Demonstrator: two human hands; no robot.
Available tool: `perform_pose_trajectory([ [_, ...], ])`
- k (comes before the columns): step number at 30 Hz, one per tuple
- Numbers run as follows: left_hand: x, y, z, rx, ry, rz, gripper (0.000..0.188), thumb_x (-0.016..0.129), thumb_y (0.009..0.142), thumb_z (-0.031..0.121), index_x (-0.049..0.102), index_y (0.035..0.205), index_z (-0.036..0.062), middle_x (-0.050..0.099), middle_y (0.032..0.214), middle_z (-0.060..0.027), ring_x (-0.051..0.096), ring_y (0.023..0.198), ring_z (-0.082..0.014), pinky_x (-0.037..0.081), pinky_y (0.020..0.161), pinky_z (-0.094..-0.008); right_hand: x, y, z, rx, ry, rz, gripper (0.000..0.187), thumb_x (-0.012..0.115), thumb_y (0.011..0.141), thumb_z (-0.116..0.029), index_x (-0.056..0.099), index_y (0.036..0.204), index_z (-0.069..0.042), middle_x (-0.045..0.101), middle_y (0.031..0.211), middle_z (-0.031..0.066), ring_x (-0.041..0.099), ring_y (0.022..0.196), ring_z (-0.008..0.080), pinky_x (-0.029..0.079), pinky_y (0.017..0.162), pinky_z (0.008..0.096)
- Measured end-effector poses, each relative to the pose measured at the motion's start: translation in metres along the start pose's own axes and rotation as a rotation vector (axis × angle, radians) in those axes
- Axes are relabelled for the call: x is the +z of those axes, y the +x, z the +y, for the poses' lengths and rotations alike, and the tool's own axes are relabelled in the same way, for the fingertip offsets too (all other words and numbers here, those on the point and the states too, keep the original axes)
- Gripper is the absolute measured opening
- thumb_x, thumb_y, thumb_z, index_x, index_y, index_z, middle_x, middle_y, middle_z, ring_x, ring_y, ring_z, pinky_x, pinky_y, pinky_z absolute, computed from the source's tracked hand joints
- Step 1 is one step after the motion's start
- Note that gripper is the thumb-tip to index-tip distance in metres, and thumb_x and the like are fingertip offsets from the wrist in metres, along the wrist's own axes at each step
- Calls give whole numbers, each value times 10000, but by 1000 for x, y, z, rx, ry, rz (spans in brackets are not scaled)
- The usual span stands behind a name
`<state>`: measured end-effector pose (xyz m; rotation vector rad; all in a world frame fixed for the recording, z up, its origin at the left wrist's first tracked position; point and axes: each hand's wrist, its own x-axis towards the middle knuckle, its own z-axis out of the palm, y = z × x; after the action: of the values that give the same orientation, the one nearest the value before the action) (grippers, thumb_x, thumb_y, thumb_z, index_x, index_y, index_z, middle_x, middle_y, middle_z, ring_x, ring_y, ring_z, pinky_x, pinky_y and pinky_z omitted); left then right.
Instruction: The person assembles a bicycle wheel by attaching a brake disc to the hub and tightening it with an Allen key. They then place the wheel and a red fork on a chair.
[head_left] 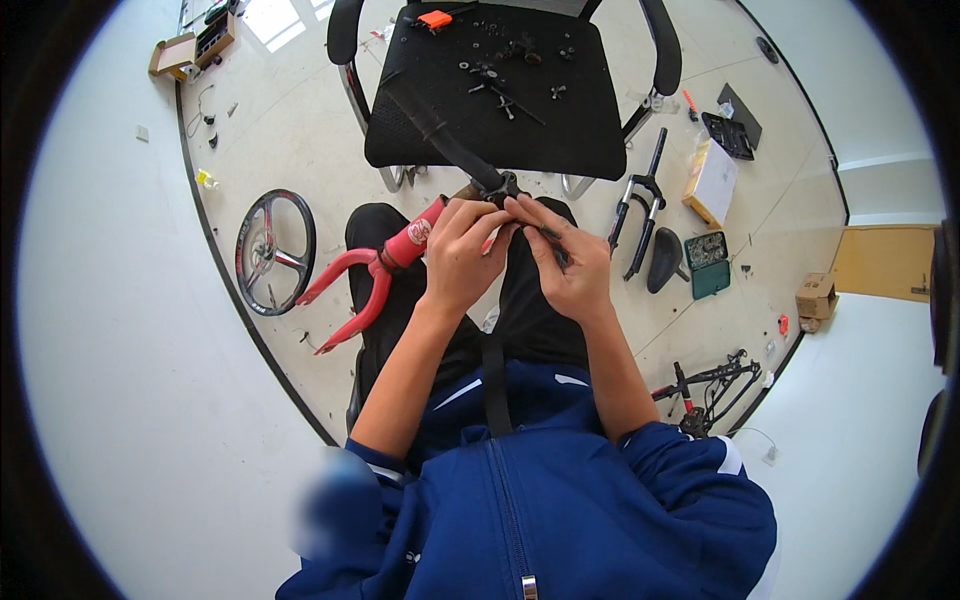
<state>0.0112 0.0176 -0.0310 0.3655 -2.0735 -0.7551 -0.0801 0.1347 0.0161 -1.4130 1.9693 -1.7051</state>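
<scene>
Across my lap lies a red bicycle fork [374,290] with a badge on its upper tube, its two legs pointing left. A black bar [445,145], which looks like a handlebar, reaches up over the chair's front edge. At its lower end a black clamp [500,187] sits just beyond my fingertips. My left hand [465,255] is closed, thumb and fingers pinched beside the clamp. Fingers bent, my right hand [575,265] meets it from the right, with a dark part showing under its palm. What the two hands pinch is hidden by the fingers.
On the black chair seat [420,140] lie several small bolts and an orange item [435,20]. A spoked wheel [275,252] is at left. To the right are a suspension fork [640,205], a saddle [665,258], a green toolbox [708,265] and a black bicycle frame [715,390].
</scene>
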Motion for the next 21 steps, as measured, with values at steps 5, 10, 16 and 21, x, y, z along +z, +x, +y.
perform_pose_trajectory([
  [5,2,1,4,2,-6,9,219,767,667,-9,681,864,37,650,846,-60,619,783,-248,510,687,-343,-4,-4,2,-23,10,11,327,593,868,50,652,1186,-3,712,1075,139,713,932,223,547,814,286],
  [10,0,-1,14,28,-6,12,215,771,688,4,668,874,35,670,828,-71,636,746,-252,511,681,-347,-10,-8,-2,16,37,49,281,595,881,34,658,1152,-1,716,1042,145,714,891,220,546,785,287],
  [16,-4,-9,33,-26,-90,-85,157,767,728,27,672,853,36,674,796,-91,643,717,-260,508,658,-346,-30,-10,9,259,553,197,272,491,980,-25,542,1239,44,678,1046,190,693,922,281,529,871,345],
  [21,-16,26,45,-161,-217,9,148,758,764,12,716,906,19,689,813,-111,664,665,-232,529,605,-304,-75,-8,46,456,747,513,262,450,997,-73,577,1201,34,674,991,150,670,798,217,540,782,333],
])
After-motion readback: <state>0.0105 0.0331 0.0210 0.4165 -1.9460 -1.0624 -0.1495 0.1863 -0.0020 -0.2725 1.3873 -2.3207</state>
